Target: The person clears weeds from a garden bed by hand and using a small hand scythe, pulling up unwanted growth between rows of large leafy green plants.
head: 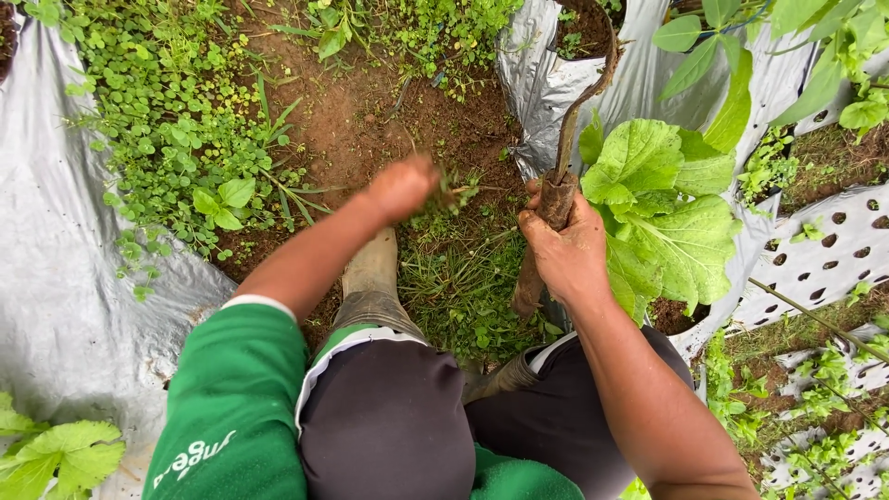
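My left hand [403,188] is closed around a small tuft of pulled weeds [454,193], held above the bare soil of the furrow [370,111]. My right hand [567,250] grips the muddy wooden handle of a curved sickle [556,199]. Its dark blade [593,79] arcs up toward the silver plastic mulch. The hand sits beside a broad-leafed green plant [662,208]. Cut grass [458,287] lies between my boots.
Silver plastic mulch [56,241] covers the beds left and right; the right sheet [833,250] has punched holes. Low weeds [167,120] line the furrow's left side. My muddy boot [375,278] stands in the furrow. Another leafy plant [56,454] shows at bottom left.
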